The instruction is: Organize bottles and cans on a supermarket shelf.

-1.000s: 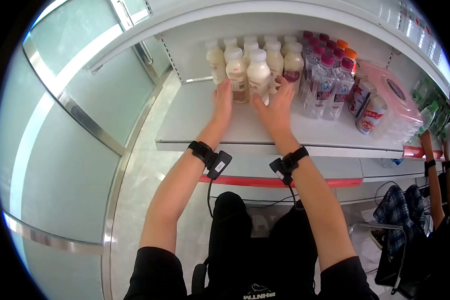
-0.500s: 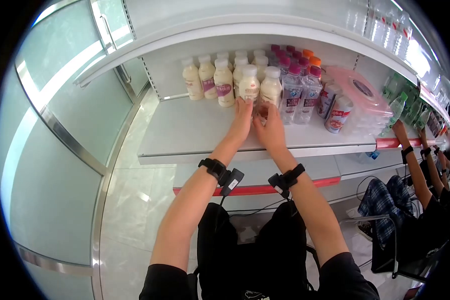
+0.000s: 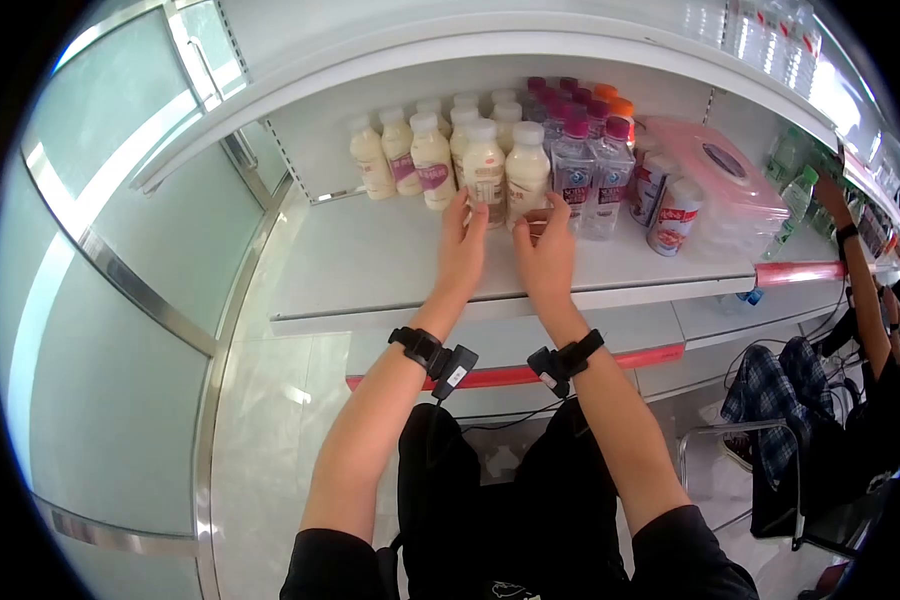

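Cream-white plastic milk bottles with white caps (image 3: 484,160) stand in a tight block at the back of the white metal shelf (image 3: 370,260), at 12 o'clock from both hands. By the look of it the tidying of this block is well along. The rows stand upright and close, and only the two front bottles are being handled. The shelf in front of them is bare.

The left hand (image 3: 462,250) is flat, its fingers stretched out and their tips against the foot of the left front bottle. The right hand (image 3: 547,255) has its fingers bent at the foot of the neighbouring bottle (image 3: 527,165). Whether it pinches or only touches, I cannot tell.

At 2 o'clock stand clear water bottles with magenta caps (image 3: 592,165). A pink film-wrapped pack of cans (image 3: 730,200) lies at 3 o'clock. Another person's arm (image 3: 860,290) reaches up at the far right.

Half a second ago the hands were pressed together under the two front bottles. Now they have parted slightly, one to each bottle.
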Demonstrator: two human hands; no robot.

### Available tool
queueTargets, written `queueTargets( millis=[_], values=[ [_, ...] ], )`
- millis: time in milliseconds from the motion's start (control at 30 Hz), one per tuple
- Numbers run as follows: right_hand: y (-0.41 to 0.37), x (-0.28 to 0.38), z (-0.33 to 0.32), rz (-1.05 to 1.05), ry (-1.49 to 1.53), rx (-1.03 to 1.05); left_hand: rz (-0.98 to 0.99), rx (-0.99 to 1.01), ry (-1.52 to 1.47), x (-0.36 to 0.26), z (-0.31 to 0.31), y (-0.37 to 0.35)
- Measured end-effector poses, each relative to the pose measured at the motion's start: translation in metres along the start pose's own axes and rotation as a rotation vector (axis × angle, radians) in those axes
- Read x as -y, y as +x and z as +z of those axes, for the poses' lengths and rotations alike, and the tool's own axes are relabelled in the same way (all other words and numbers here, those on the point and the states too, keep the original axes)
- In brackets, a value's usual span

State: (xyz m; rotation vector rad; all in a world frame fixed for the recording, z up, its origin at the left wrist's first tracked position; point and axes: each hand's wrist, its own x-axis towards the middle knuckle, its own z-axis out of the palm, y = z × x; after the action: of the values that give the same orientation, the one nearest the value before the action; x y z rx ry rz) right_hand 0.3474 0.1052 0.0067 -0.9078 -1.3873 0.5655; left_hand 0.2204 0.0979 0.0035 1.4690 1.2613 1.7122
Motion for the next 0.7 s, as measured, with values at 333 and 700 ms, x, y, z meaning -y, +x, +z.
queueTargets(
  millis=[333, 700],
  values=[
    [0.006, -0.022, 0.000, -0.027, -0.037, 0.058, 0.121, 0.098, 0.053, 0.005, -0.013, 0.007],
    [0.010, -0.018, 0.007, 0.060, -0.217, 0.082, 0.187, 0.049, 0.644, -0.010, -0.012, 0.006]
  ],
)
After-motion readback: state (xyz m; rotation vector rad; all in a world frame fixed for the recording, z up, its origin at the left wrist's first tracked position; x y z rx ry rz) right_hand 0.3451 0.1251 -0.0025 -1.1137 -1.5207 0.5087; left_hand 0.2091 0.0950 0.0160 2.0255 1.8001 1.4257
